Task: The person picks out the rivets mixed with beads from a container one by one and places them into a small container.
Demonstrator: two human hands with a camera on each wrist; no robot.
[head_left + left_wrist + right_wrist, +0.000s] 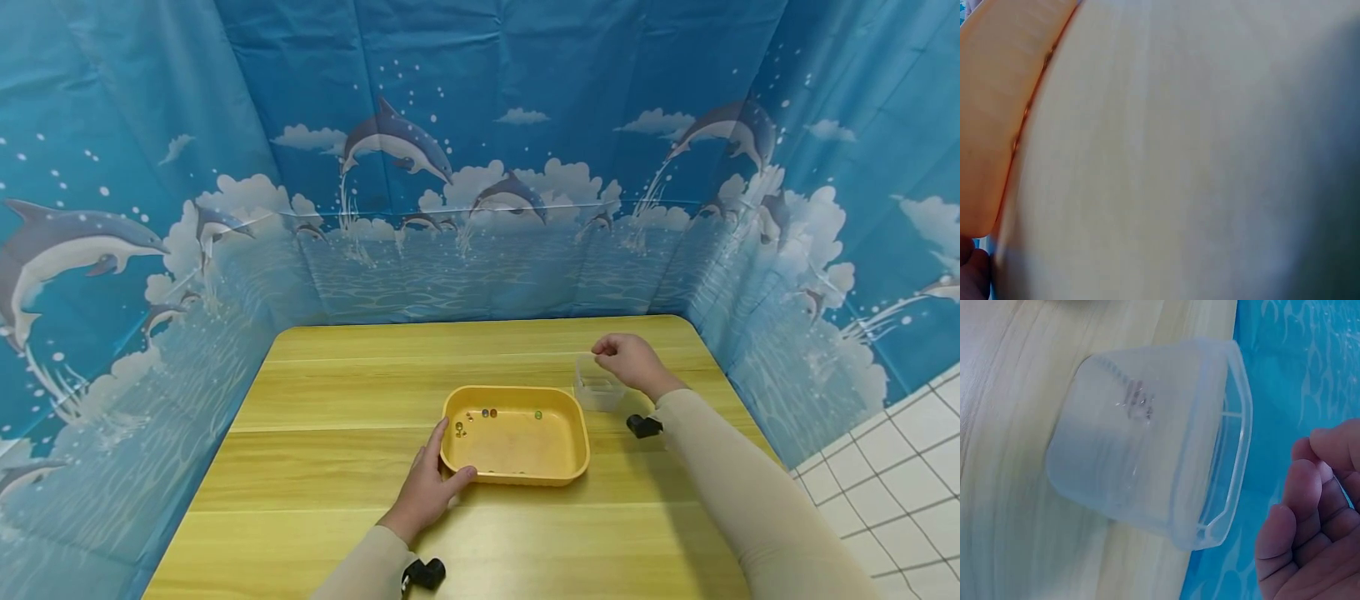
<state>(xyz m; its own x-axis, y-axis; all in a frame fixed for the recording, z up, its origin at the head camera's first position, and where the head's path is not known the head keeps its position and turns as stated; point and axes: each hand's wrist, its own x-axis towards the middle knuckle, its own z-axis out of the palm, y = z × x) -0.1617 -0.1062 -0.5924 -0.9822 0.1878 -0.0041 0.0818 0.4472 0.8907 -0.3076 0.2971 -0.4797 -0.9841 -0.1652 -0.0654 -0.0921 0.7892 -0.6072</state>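
A yellow plastic tray [513,481] lies on the table, holding several small glass marbles [489,413] mostly toward its left side. My left hand [429,492] holds the tray's near left corner, thumb at the front rim and fingers along the left side. To the right of the tray stands a clear plastic container [1141,444] with a few small dark things inside. My right hand [628,360] is over the container's rim, thumb and index fingertips together and the other fingers curled; whether something small sits between the fingertips I cannot tell.
The wood-grain table [322,467] backs onto a blue dolphin-print curtain [480,267] that also hangs at both sides. White tiles [900,467] show at the far right. A small black wrist camera [643,426] sits by the right sleeve.
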